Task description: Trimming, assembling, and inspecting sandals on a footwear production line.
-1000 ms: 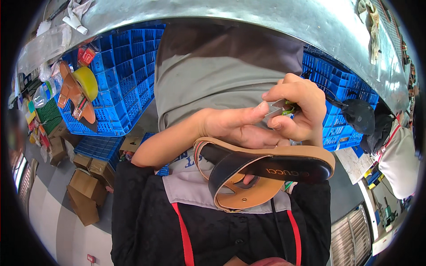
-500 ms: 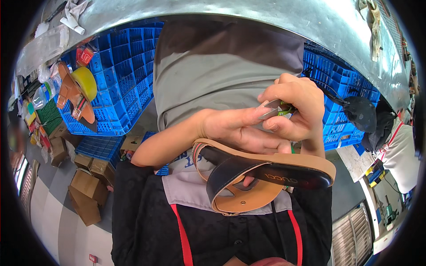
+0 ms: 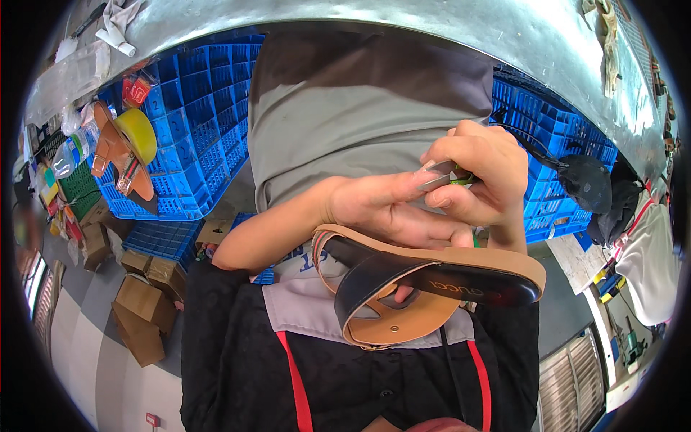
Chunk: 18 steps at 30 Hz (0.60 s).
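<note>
A sandal (image 3: pixel 461 279) with a black insole, a wide black strap and a tan sole lies tilted across my lap, its toe pointing right. My left hand (image 3: pixel 389 209) is closed on it from the far side, and a fingertip shows through the strap opening. Pinched in my right hand (image 3: pixel 486 169) is a pair of small thread snips (image 3: pixel 437 176) with short metal blades and a bit of green. The blades touch or nearly touch an outstretched finger of my left hand. Whatever lies between the blades is too small to make out.
A metal table (image 3: pixel 345 13) edge curves across the far side. Blue crates (image 3: pixel 183 137) stand at left and right, with a tan sandal (image 3: pixel 122 162) and yellow tape roll (image 3: pixel 137 135) on the left one. Cardboard boxes (image 3: pixel 144 317) sit lower left. A pale garment (image 3: pixel 651 266) with red trim hangs at far right.
My right hand has turned the snips slightly, so less green shows. The sandal's toe has shifted a little to the right. At far right the pale garment has moved slightly lower.
</note>
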Each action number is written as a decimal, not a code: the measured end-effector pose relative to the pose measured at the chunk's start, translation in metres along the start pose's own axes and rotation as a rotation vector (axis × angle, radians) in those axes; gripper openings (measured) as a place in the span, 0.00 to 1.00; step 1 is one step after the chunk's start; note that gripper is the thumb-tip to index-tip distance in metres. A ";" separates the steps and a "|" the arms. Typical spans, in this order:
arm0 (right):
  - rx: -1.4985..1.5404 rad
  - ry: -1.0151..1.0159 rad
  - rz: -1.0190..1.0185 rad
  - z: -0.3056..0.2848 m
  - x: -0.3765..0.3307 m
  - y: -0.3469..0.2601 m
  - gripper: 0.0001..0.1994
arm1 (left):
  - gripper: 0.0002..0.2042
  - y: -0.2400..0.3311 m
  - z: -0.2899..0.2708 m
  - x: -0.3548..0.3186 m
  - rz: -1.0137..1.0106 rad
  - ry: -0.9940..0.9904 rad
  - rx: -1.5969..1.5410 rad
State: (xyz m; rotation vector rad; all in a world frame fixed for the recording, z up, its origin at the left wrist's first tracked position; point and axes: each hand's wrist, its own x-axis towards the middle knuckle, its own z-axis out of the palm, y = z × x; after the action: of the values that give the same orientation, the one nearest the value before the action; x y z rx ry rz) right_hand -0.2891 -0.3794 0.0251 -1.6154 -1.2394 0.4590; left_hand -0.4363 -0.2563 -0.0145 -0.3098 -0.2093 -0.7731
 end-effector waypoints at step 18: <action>0.017 -0.031 -0.006 -0.002 -0.002 0.001 0.20 | 0.35 0.003 0.002 0.008 0.048 -0.001 -0.030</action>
State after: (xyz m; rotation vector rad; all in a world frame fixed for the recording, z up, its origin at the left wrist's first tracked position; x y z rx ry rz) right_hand -0.2880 -0.3823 0.0244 -1.5950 -1.2599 0.4908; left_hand -0.4289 -0.2583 -0.0109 -0.3424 -0.1906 -0.7287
